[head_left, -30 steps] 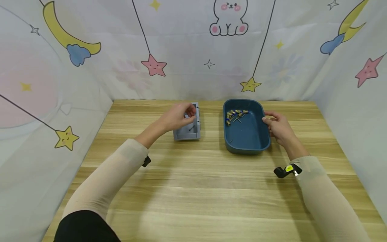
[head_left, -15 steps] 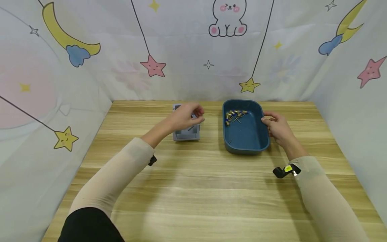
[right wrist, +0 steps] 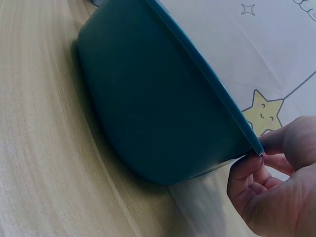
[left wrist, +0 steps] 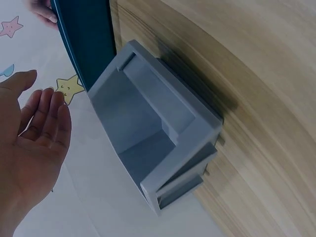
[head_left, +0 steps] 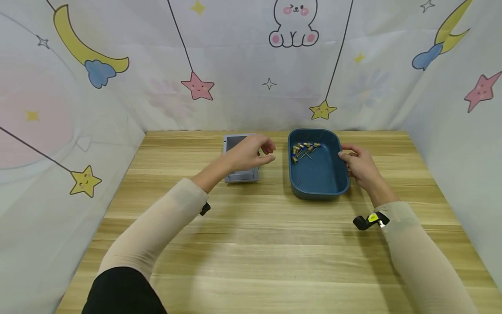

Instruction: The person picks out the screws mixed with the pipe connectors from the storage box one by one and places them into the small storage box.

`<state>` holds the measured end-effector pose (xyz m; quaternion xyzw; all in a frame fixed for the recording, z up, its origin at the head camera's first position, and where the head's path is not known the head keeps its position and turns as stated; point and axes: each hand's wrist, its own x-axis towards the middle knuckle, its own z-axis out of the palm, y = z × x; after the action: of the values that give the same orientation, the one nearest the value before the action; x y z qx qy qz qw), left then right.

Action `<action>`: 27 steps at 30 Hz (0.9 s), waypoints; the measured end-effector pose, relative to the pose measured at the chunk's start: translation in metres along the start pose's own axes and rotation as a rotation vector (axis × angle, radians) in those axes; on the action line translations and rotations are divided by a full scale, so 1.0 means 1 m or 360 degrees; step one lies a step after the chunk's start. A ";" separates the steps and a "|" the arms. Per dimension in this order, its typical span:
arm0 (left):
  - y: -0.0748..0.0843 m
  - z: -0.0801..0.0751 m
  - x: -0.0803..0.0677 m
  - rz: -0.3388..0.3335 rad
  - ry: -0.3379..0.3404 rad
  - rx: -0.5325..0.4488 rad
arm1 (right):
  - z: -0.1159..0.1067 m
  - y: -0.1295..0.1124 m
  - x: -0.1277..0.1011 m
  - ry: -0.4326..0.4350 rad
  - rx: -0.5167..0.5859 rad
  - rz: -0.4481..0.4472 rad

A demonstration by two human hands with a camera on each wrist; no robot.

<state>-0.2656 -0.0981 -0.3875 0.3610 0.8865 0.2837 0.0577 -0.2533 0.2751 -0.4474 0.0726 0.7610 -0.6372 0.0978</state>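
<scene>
Blue tray point(head_left: 323, 174) held at the rim, left hand point(head_left: 252, 153) loose

And we have the tray towards the back of the wooden table point(head_left: 251, 261), the right hand point(head_left: 362, 165) pinching its right rim. The left hand hangs above the grey box point(head_left: 241, 176), fingertips past its right edge but short of the tray, fingers lightly curved, nothing between them. My call for doing this well: keep that rim grip firm so the tray can't skid, come in low, and pinch one brass-coloured piece point(head_left: 295, 159) at a time without scattering its neighbours.

Only the head view gives us the pile, bunched towards the tray's far left corner. The right wrist view meets plain outer wall, yet shows digits on both faces of the rim. The left wrist view looks into the box's deep hollow; whether anything small lies in there, I can't fairly say.
</scene>
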 end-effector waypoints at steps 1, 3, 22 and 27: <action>0.000 0.001 0.001 0.0006 -0.0003 0.0005 | 0.000 0.000 0.000 0.0001 -0.0003 0.0000; 0.001 0.003 0.002 0.0018 -0.0007 0.0013 | 0.000 0.000 0.000 0.0000 -0.0011 -0.0003; 0.019 0.006 0.013 0.0067 -0.0026 0.0084 | 0.001 0.000 0.000 -0.0002 -0.0026 0.0010; 0.022 0.011 0.019 0.0091 -0.0027 0.0085 | 0.000 -0.002 -0.001 -0.0003 -0.0024 0.0013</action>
<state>-0.2631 -0.0675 -0.3826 0.3899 0.8826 0.2585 0.0474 -0.2524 0.2744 -0.4458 0.0745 0.7654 -0.6311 0.1017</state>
